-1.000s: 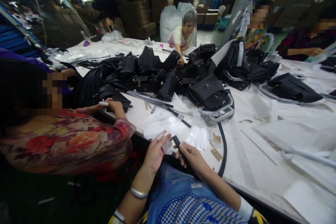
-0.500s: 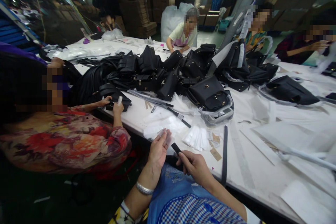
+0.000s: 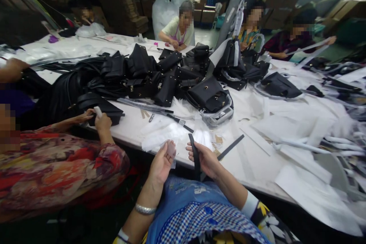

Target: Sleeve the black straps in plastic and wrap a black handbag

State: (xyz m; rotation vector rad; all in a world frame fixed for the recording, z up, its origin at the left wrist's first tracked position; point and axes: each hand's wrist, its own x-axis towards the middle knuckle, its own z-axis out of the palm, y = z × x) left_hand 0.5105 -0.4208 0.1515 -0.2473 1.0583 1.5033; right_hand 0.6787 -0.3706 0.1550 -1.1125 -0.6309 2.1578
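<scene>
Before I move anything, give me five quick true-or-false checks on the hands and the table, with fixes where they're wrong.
1. The right hand holds a black strap. True.
2. The left hand is touching the right hand. False: there is a gap between them.
3. The left hand holds a small see-through piece. True.
4. The silver bracelet is on the right wrist. False: the bracelet is on the left wrist.
5. Black bags lie on the white table. True.
</scene>
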